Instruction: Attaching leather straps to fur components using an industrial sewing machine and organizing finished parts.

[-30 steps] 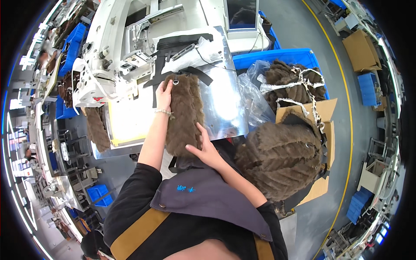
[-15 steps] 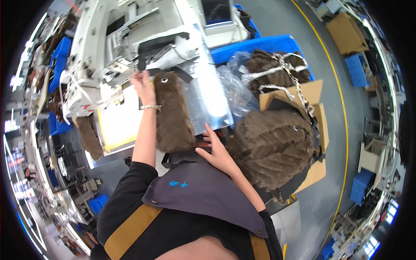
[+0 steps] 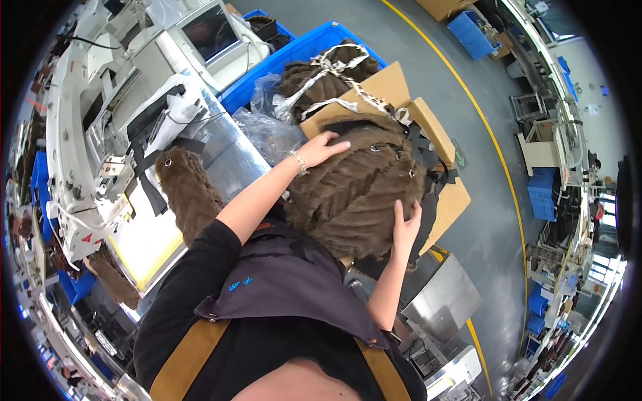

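Observation:
A heap of brown furry pieces [image 3: 354, 194] with ribbed pile and metal eyelets lies over an open cardboard box [image 3: 438, 137] at my right. My left hand [image 3: 324, 148] rests on the heap's upper left part, fingers stretched out over the fur. On its lower right side my right hand [image 3: 406, 226] touches the fur, thumb and fingers apart. A separate long brown furry piece [image 3: 187, 194] with a metal eyelet and black straps lies on the machine table, left of my left forearm.
A white industrial sewing machine [image 3: 73, 154] and a small screen unit [image 3: 212, 33] stand on the left. Beyond the box, a blue bin [image 3: 314, 41] holds clear plastic bags and more fur tied with white cord. A metal plate [image 3: 443, 294] stands at the lower right.
My view has turned right. My left hand has left the long furry piece by the machine and come onto the heap. My right hand has moved from the table edge to the heap's right side.

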The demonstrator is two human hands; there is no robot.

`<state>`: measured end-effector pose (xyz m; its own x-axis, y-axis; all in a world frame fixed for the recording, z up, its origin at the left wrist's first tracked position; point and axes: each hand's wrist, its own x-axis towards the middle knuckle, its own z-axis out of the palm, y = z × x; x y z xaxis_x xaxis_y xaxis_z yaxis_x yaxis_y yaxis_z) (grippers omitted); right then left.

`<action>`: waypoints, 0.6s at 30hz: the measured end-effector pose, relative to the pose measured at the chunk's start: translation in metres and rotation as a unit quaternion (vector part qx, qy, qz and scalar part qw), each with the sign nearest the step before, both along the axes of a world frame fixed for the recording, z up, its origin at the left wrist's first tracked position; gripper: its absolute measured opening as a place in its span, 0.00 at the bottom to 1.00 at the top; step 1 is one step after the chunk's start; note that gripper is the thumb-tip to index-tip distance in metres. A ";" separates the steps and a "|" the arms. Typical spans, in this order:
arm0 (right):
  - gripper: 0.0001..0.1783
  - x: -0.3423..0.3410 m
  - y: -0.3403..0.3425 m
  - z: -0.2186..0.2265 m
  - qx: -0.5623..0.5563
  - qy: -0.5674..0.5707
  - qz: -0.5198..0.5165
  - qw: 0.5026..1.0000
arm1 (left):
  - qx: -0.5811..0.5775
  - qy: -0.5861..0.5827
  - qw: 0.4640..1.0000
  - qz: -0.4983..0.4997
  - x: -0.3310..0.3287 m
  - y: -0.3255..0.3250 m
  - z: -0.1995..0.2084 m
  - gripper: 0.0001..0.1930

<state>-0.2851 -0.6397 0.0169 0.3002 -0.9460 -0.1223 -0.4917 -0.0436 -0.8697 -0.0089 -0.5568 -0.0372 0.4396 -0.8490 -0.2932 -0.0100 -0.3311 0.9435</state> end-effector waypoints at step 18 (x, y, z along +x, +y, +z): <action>0.29 0.005 0.008 0.003 0.221 -0.258 -0.055 0.939 | -0.138 -0.500 0.852 -0.068 0.027 -0.053 0.012 0.12</action>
<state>-0.2801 -0.6322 0.0200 0.3313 -0.8654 -0.3760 0.0199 0.4049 -0.9142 0.0178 -0.6102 -0.0248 0.2440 -0.8879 0.3899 -0.8754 -0.0287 0.4825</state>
